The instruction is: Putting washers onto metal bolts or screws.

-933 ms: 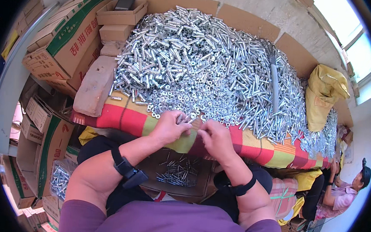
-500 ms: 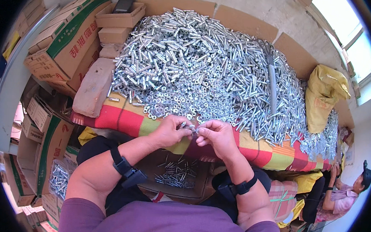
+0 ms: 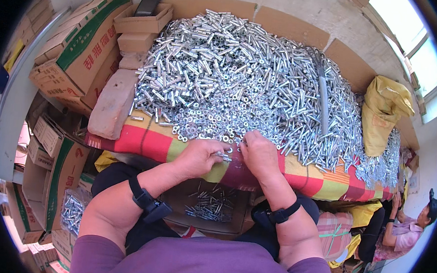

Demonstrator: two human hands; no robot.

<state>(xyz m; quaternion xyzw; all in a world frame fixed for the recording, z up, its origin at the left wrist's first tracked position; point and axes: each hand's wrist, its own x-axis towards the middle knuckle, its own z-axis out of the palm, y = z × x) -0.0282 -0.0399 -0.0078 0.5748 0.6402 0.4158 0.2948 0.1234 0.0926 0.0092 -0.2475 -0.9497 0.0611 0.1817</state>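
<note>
My left hand (image 3: 201,156) is closed around a silver expansion bolt (image 3: 222,157), whose end sticks out past the fingers above the plaid blanket (image 3: 151,142). To its right, my right hand (image 3: 260,154) rests at the near edge of the loose nuts and washers (image 3: 214,121). Its fingers are drawn together there, and whatever they pinch is hidden. Behind the nuts rises a heap of metal sleeves (image 3: 198,56), with threaded bolts (image 3: 299,108) piled to the right. Below my hands, more bolts (image 3: 210,205) lie in an open cardboard box (image 3: 176,196).
A stone block (image 3: 112,104) and stacked cartons (image 3: 84,50) border the heap on the left. A grey metal bar (image 3: 322,105) lies on the bolts, and a yellow sack (image 3: 382,113) stands right. Another person (image 3: 403,232) is at the far right.
My right hand has moved away from the left one, up and right to the edge of the nuts and washers. My left hand stays nearly in place with the bolt.
</note>
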